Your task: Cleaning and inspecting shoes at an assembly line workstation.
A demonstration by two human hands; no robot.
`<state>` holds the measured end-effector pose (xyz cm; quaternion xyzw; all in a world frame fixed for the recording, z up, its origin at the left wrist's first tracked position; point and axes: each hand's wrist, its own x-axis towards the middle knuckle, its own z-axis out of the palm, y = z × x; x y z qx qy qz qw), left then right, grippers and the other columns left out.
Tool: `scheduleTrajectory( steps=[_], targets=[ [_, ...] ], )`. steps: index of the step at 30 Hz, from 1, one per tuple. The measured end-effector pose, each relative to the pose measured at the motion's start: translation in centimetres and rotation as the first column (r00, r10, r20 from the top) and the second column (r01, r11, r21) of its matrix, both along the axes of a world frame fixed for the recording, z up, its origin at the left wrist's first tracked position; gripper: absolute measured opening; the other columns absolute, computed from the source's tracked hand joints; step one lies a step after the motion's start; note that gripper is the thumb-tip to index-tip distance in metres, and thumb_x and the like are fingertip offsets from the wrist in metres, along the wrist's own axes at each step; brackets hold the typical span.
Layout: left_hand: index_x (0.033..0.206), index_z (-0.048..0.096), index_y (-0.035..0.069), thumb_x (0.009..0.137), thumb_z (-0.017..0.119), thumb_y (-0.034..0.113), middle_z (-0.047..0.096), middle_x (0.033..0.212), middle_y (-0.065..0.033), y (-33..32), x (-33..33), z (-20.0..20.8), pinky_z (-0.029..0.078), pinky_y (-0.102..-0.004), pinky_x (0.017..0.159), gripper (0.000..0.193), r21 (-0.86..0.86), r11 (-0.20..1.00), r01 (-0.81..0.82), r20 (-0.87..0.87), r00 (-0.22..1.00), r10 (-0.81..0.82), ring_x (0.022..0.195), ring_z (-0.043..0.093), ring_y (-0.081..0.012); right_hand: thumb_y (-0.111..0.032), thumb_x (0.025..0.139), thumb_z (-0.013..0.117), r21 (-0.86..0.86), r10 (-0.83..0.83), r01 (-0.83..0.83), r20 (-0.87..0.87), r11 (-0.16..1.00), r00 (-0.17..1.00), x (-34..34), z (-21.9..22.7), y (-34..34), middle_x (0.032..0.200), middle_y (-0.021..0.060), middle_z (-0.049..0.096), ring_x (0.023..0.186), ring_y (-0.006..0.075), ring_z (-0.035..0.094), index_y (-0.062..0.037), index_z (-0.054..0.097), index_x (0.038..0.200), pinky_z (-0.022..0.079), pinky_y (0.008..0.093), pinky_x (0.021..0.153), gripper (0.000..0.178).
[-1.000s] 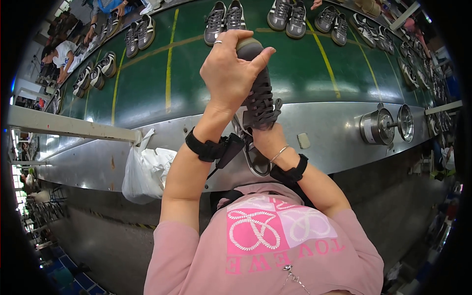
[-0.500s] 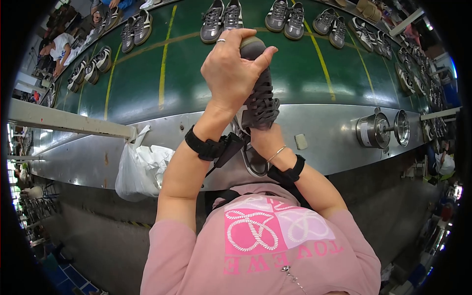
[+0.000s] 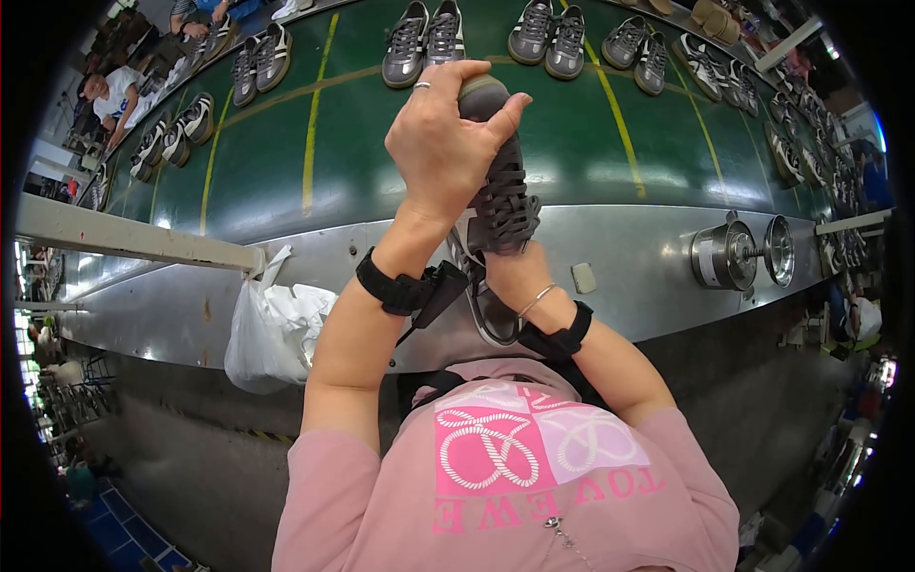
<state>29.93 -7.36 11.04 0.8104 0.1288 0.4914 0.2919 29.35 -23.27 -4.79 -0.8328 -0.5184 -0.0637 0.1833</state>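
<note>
one sneaker (image 3: 505, 195) partly hides behind the left hand (image 3: 443, 143).

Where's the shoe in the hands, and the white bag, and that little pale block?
Shoe (image 3: 504, 194): head view, on its laced front.
White bag (image 3: 254, 338): head view, on its thin plastic side.
Little pale block (image 3: 583, 277): head view, middle of its top.

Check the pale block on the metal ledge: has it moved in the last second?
No: against the metal pot, the pale block shows no clear shift either way on the metal ledge.
</note>
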Motion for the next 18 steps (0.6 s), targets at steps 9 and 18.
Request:
scheduleTrajectory(
  steps=[9, 18],
  targets=[
    [0.106, 0.070, 0.008, 0.074, 0.088, 0.029, 0.070, 0.098, -0.0057, 0.1, -1.0, 0.1, 0.056, -0.0298, 0.070, 0.042, -0.087, 0.995, 0.038, -0.011, 0.999, -0.039, 0.078, 0.069, -0.0176, -0.004, 0.082, 0.059, 0.016, -0.067, 0.071, -0.177, 0.997, 0.982, -1.8, 3.4, -2.6, 0.084, 0.0128, 0.065, 0.066, 0.0357, 0.064, -0.0117, 0.071, 0.098, 0.052, 0.0431, 0.057, 0.021],
    [0.104, 0.069, 0.009, 0.074, 0.087, 0.030, 0.069, 0.093, -0.0060, 1.9, -1.4, -0.7, 0.055, -0.0312, 0.069, 0.041, -0.163, 0.985, 0.050, 0.055, 0.998, -0.042, 0.075, 0.068, -0.0191, -0.001, 0.084, 0.063, 0.199, 0.030, 0.057, -0.408, 0.978, 0.912, -1.3, 5.3, -4.6, 0.097, 0.0090, 0.066, 0.075, 0.0322, 0.066, -0.0117, 0.072, 0.102, 0.053, 0.0392, 0.063, 0.022]
  ],
)
